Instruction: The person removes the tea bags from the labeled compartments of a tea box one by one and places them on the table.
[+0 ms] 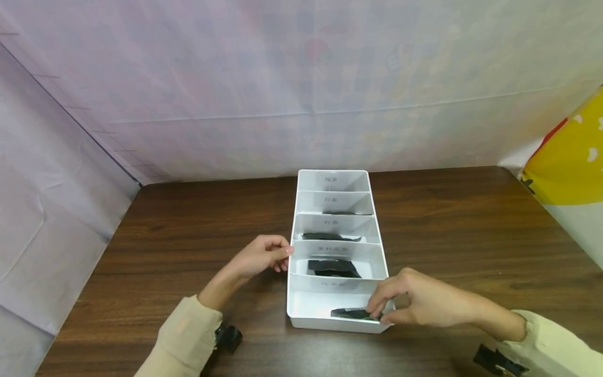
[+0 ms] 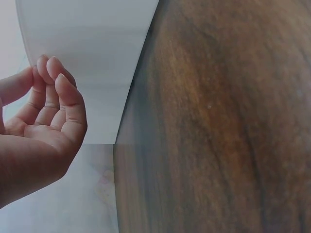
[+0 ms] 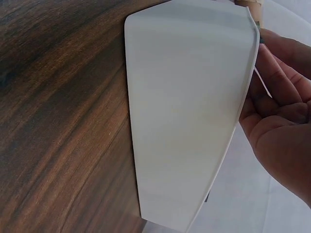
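Observation:
A long white divided box stands on the table, its compartments labelled with printed characters for teas. At its left rim my left hand pinches the wall, thumb at the top edge and fingers curled against the outside, as the left wrist view also shows. My right hand reaches over the near right corner into the nearest compartment. Between its thumb and fingers it pinches one end of a dark, flat tea sachet. In the right wrist view, only a dark bit of the sachet shows at the fingertips.
Black sachets lie in the compartments beyond: one in the second, one in the third, and a dark edge in the fourth. The brown wooden table ends at a pale cloth behind. Yellow printed fabric hangs at right.

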`<state>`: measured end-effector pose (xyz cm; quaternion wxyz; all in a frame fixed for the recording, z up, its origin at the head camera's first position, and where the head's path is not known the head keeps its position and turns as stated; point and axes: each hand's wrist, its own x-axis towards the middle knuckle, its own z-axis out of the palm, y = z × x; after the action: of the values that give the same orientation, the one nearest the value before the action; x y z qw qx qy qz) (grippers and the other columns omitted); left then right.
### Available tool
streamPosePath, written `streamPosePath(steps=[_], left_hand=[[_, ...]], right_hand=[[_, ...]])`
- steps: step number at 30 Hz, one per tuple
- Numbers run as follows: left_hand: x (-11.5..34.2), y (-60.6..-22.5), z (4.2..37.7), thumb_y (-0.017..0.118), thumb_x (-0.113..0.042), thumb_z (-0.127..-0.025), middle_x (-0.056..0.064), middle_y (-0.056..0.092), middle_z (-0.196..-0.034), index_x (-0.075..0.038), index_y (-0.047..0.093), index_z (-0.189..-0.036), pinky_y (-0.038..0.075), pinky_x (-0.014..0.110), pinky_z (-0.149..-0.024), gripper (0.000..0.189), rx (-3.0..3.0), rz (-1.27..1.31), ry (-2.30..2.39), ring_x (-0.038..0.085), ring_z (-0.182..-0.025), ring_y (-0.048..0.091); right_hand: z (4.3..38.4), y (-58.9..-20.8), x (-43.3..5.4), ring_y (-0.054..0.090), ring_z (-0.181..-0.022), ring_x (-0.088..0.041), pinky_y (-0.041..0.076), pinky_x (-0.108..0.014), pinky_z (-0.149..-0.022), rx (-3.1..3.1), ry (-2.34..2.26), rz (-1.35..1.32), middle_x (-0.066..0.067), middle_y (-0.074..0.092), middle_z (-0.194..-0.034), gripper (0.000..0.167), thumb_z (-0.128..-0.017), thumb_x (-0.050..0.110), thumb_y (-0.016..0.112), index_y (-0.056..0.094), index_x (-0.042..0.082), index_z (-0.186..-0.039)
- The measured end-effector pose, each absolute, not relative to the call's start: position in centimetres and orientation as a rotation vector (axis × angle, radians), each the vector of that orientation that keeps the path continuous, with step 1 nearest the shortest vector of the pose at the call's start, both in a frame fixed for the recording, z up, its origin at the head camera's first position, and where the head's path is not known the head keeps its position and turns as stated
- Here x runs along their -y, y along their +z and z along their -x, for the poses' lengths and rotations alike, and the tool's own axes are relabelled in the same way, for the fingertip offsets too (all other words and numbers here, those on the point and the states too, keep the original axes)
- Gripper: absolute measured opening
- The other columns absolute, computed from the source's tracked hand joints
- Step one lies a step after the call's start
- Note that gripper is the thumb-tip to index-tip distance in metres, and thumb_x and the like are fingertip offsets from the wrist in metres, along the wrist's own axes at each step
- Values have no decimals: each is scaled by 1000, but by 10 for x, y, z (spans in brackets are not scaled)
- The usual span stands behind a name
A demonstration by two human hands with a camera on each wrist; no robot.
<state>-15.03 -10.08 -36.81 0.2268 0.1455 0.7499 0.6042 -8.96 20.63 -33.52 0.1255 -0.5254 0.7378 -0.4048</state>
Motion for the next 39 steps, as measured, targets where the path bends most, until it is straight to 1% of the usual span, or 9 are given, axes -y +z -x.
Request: streamPosePath(steps=[8, 14, 18, 25, 28, 35, 39], left_hand=[[101, -369, 151, 52, -7, -92, 5, 55, -64, 15, 51, -86, 46, 27, -59, 23, -2063, -397, 1670, 14, -61, 54], [101, -368, 151, 52, -8, -92, 5, 55, -64, 15, 51, -87, 46, 27, -59, 23, -2065, -395, 1668, 14, -61, 54], [101, -369, 151, 52, -8, -92, 4, 55, -64, 15, 51, -87, 46, 27, -59, 23, -2057, -395, 1669, 14, -61, 54], [101, -369, 151, 53, -8, -92, 5, 55, -64, 15, 51, -86, 46, 27, -59, 23, -2045, -396, 1674, 14, -61, 54], [101, -370, 151, 53, -8, -92, 5, 55, -64, 14, 51, -86, 46, 27, -60, 23, -2043, -396, 1675, 14, -61, 54], [100, -370, 150, 51, -7, -92, 5, 55, -64, 16, 50, -88, 46, 27, -60, 23, -2044, -399, 1671, 14, -61, 54], [99, -369, 150, 51, -7, -92, 5, 55, -64, 16, 50, -89, 46, 26, -59, 23, -2047, -393, 1668, 14, -61, 54]], right_hand=[[94, -335, -204, 63, -76, -8, 50, -21, -67, -2198, -1250, 1566, 1, 67, -84, 27, -73, -11, 66, 66, 8, -92], [99, -329, -204, 63, -75, -10, 50, -21, -67, -2276, -1282, 1572, -3, 68, -85, 30, -70, -14, 67, 67, 6, -92], [101, -322, -205, 64, -77, -11, 50, -21, -68, -2340, -1284, 1558, -2, 68, -87, 29, -71, -13, 67, 67, 7, -93], [107, -306, -207, 64, -77, -13, 48, -18, -70, -2452, -1291, 1589, -1, 68, -89, 23, -76, -5, 68, 68, 9, -94], [110, -298, -209, 64, -77, -14, 48, -17, -70, -2495, -1288, 1597, -1, 68, -88, 23, -76, -5, 68, 68, 10, -95], [115, -275, -216, 63, -78, -11, 47, -15, -69, -2680, -1189, 1466, 2, 68, -89, 37, -69, -15, 69, 68, 10, -95], [119, -265, -222, 63, -78, -9, 46, -14, -68, -2791, -1139, 1391, 4, 67, -91, 36, -70, -14, 69, 69, 12, -95]])
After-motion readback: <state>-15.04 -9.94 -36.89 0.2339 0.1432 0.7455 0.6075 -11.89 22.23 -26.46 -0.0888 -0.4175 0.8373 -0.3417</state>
